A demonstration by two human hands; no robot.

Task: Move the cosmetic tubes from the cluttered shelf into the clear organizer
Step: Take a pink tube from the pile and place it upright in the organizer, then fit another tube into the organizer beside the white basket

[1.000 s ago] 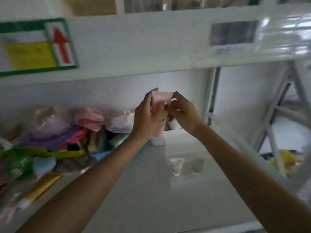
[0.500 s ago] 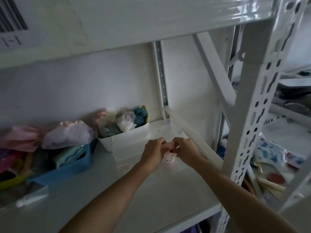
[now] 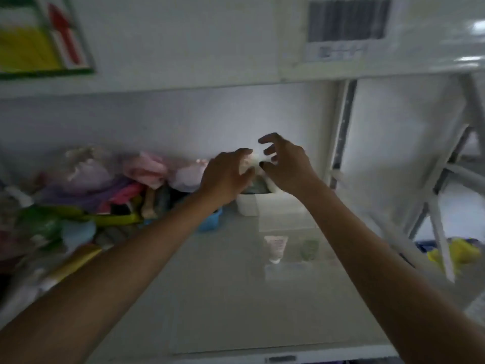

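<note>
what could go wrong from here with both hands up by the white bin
Both hands, left hand and right hand, look empty near the white bin; a blind reach might knock it. The clear organizer is hard to see, so an arm could bump it and topple the pink tube inside.

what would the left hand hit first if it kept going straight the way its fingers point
Probably the white bin holding soft items at the back of the shelf; the left hand points up and back toward it. Blur leaves the depth unclear.
</note>
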